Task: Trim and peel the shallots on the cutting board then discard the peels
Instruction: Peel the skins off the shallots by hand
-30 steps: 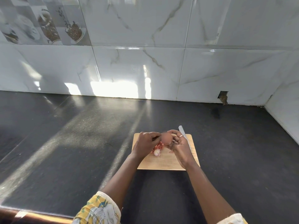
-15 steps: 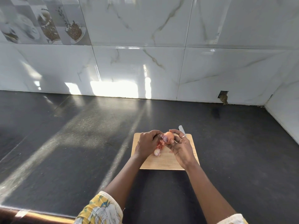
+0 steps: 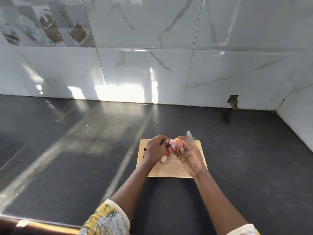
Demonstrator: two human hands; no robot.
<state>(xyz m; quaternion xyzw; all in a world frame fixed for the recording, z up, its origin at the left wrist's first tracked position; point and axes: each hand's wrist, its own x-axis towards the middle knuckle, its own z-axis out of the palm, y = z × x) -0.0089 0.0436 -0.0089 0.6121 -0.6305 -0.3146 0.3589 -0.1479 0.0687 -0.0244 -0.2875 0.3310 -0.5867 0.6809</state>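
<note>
Over the wooden cutting board (image 3: pixel 171 170), my right hand (image 3: pixel 189 158) holds a shallot (image 3: pixel 177 143) in its fingertips. The shallot is orange-skinned on its right side and pale purple where bared on its left. My left hand (image 3: pixel 155 150) pinches the skin at the shallot's left end. Under the hands lie a small pale peeled shallot (image 3: pixel 164 159) and a heap of reddish peels (image 3: pixel 167 152). A pale knife blade (image 3: pixel 189 134) sticks out beyond my right fingers; I cannot tell whether that hand holds it.
The board sits on a dark stone counter (image 3: pixel 84 150) with a white marble-tiled wall (image 3: pixel 152 73) behind and a side wall at the right. A small hole (image 3: pixel 233 101) is in the tile near the corner. The counter's front edge (image 3: pixel 33 226) runs along the bottom left.
The shallot has been turned between my hands, so its bared pale purple side now shows. My left fingers have shifted to its left end. Both hands stayed above the board.
</note>
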